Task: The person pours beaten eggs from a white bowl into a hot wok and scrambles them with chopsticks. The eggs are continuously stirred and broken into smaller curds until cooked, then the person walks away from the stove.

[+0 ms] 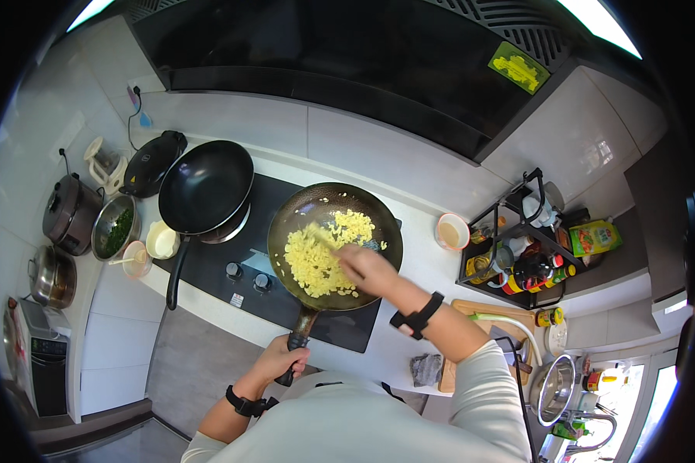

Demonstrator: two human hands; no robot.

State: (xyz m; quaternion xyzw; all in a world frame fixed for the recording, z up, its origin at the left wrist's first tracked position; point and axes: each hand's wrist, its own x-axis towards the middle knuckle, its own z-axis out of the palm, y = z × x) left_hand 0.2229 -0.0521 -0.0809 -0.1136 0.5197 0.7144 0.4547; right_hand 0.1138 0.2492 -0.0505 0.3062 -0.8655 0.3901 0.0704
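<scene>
A dark wok (336, 246) stands over the right side of the black cooktop (318, 333). My left hand (281, 359) is closed around the wok's handle (304, 330) near the cooktop's front edge. Inside the wok lie crumbled yellow pieces, like scrambled egg (310, 263). My right hand (368, 269) reaches over them from the right, gripping a blurred thin utensil (321, 236) whose tip is among the pieces; its kind cannot be told. Both wrists wear black straps.
A black frying pan (208, 188) sits on the left burner. Left of it are a steel bowl of chopped greens (116, 231), a cream bowl (163, 240) and a pink cup (137, 258). Right are a cup (452, 231), a bottle rack (498, 278), a cutting board (449, 373) and a grey cloth (426, 370).
</scene>
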